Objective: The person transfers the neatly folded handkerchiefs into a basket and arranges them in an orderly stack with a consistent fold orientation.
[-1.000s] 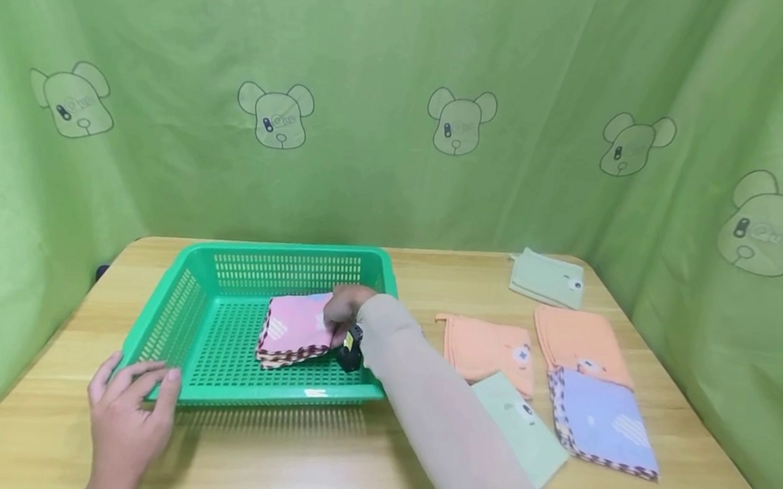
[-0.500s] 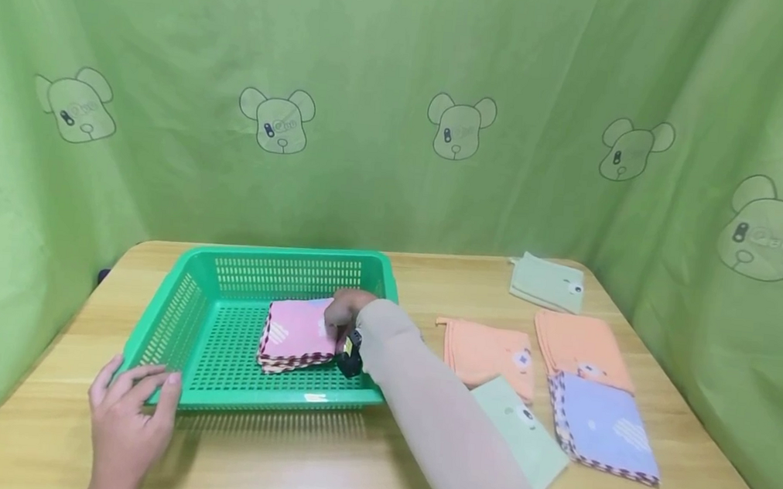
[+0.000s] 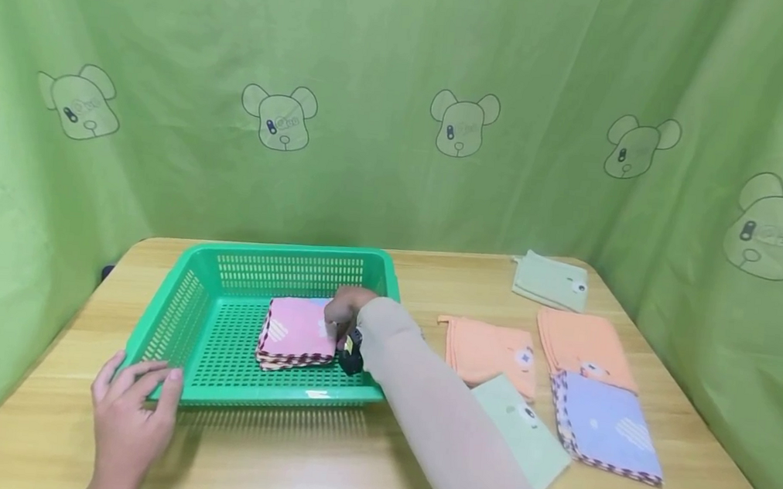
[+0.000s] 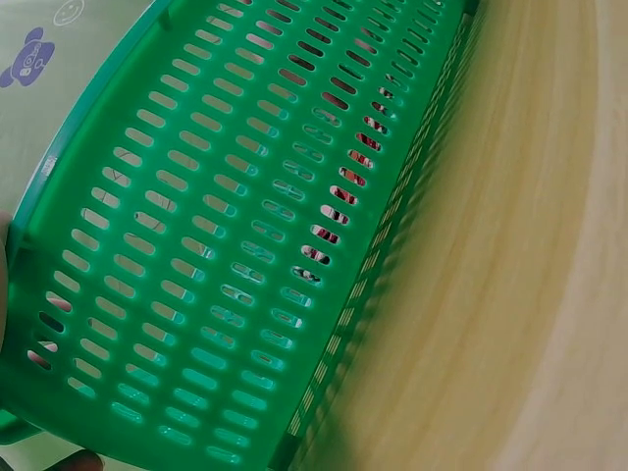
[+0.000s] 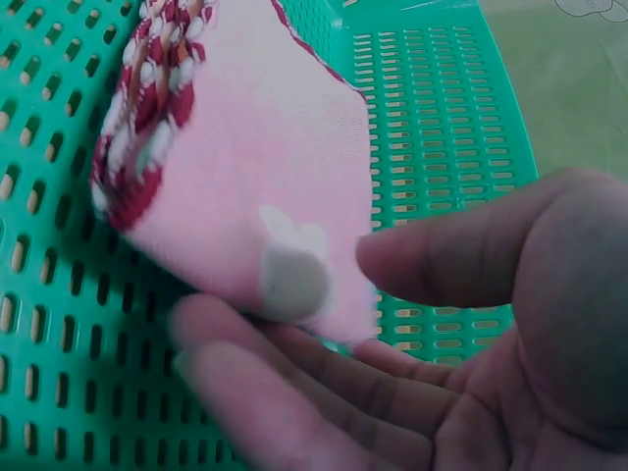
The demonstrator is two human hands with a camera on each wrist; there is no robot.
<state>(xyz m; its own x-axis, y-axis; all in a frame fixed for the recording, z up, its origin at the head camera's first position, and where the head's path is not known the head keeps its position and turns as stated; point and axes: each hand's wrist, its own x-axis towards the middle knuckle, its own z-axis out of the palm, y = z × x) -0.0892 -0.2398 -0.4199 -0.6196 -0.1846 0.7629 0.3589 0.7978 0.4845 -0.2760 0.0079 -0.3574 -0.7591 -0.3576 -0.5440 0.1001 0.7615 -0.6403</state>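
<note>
A green plastic basket [image 3: 210,395] stands on the wooden table. My left hand [image 3: 132,416] grips its near left corner, fingers over the rim; only bits of that hand show in the left wrist view. Folded pink small towels [image 3: 296,328] with dark red and white checked edges lie stacked on the basket's floor, towards its right side. At the right end of this stack is my right hand [image 3: 347,308]. In the right wrist view its loosely bent fingers lie along the edge of the pink towel [image 5: 265,147], and its thumb tip is right at the other edge.
Right of the basket lie folded towels: an orange one [image 3: 483,350], a pale green one [image 3: 521,442], another orange one [image 3: 585,343], a lilac one [image 3: 603,422] and a pale green one [image 3: 549,282] at the back. A green curtain [image 3: 383,182] surrounds the table.
</note>
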